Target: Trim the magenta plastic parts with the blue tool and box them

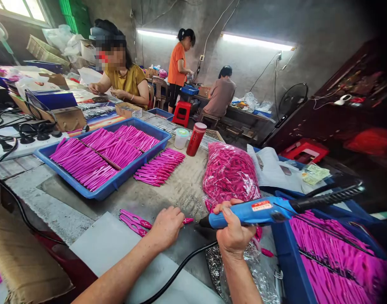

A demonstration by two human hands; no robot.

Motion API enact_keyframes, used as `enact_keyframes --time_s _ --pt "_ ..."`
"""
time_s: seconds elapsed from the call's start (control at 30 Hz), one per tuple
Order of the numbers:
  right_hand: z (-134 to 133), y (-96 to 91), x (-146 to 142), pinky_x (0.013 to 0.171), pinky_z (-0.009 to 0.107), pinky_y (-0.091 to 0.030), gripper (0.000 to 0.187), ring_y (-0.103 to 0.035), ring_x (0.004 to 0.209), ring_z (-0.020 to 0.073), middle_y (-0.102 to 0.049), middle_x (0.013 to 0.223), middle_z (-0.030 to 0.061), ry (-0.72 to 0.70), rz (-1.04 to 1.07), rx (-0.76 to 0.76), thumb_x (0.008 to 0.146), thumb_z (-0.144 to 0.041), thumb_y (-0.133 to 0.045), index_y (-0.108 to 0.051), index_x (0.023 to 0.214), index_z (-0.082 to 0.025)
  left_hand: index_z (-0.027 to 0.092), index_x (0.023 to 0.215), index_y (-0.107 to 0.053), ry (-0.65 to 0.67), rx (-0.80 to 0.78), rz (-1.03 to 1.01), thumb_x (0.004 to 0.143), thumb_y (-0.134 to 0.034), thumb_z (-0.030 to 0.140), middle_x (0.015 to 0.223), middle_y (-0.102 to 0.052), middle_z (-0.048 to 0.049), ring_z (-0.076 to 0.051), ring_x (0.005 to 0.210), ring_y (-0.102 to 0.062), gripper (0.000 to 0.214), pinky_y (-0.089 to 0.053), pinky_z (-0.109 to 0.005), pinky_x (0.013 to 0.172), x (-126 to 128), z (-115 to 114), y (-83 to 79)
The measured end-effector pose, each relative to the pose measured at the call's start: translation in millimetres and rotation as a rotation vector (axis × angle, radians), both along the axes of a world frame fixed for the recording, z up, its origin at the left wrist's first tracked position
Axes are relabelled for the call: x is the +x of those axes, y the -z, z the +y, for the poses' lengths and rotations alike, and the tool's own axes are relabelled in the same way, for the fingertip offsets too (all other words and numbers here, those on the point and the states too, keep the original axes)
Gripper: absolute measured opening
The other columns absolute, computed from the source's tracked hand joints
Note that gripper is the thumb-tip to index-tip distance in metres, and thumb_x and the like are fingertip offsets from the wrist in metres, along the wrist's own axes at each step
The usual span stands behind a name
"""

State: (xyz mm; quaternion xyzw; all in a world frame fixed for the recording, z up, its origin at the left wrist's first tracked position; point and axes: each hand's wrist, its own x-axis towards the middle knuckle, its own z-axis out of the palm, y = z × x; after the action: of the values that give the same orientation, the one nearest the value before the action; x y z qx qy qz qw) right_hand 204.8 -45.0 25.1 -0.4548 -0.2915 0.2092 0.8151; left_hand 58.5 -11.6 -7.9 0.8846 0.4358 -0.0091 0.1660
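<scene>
My right hand (234,230) is wrapped round a blue electric screwdriver (256,212) with a red-and-white label, its dark nose aimed left. My left hand (168,226) is closed on a slim pink plastic piece (188,220), whose tip sticks out just short of the screwdriver's nose; the rest is hidden by my fingers. Left of that hand lie a few assembled pink plastic pieces (134,221) at the edge of a pale sheet (107,249). Small metal screws (193,202) are scattered on the table beyond my hands.
A blue tray (101,196) of pink pieces stands at left, beside a row of pink pieces (160,166). A clear bag (231,171) of pink parts, a red flask (196,139) and another blue tray (294,270) stand around. A black cable (180,268) crosses the front. Other people work behind.
</scene>
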Motion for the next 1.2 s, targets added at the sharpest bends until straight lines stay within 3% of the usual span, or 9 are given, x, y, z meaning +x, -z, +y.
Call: enact_keyframes --time_s 0.17,0.63,1.0,1.2 --pt "-9 8.1 8 0.054 0.031 -0.045 0.033 -0.054 0.047 0.0148 -0.056 0.059 -0.0033 0.042 0.041 0.005 0.061 -0.027 -0.071 -0.051 0.085 -0.016 0.019 0.091 -0.061 0.055 0.019 0.03 0.092 -0.045 0.021 0.097 -0.064 -0.0058 -0.021 0.094 -0.057 0.017 -0.042 -0.033 0.077 -1 -11 4.2" --pt "-13 14.9 14 0.053 0.031 -0.044 0.031 -0.053 0.047 0.014 -0.053 0.057 -0.0046 0.023 0.139 0.001 0.06 -0.028 -0.069 -0.049 0.083 -0.017 0.018 0.088 -0.063 0.004 0.056 0.033 0.092 -0.044 0.022 0.096 -0.065 -0.0051 -0.021 0.092 -0.057 0.019 -0.042 -0.032 0.075 0 -14 13.7" --pt "-12 21.2 19 0.053 0.03 -0.043 0.034 -0.053 0.046 0.0147 -0.054 0.055 -0.0046 0.033 0.216 0.003 0.061 -0.03 -0.068 -0.048 0.085 -0.017 0.019 0.076 -0.061 -0.048 0.086 -0.3 0.088 -0.047 0.02 0.078 -0.06 -0.0023 -0.015 0.077 -0.057 0.019 -0.045 -0.025 0.069 -13 -4 31.0" --pt "-11 23.7 22 0.052 0.029 -0.043 0.035 -0.052 0.044 0.0143 -0.053 0.053 -0.0054 0.044 0.264 -0.01 0.059 -0.031 -0.069 -0.047 0.084 -0.018 0.019 0.075 -0.062 -0.01 0.128 -0.234 0.088 -0.046 0.021 0.078 -0.061 -0.0033 -0.016 0.077 -0.057 0.021 -0.046 -0.026 0.07 -12 -6 28.2"
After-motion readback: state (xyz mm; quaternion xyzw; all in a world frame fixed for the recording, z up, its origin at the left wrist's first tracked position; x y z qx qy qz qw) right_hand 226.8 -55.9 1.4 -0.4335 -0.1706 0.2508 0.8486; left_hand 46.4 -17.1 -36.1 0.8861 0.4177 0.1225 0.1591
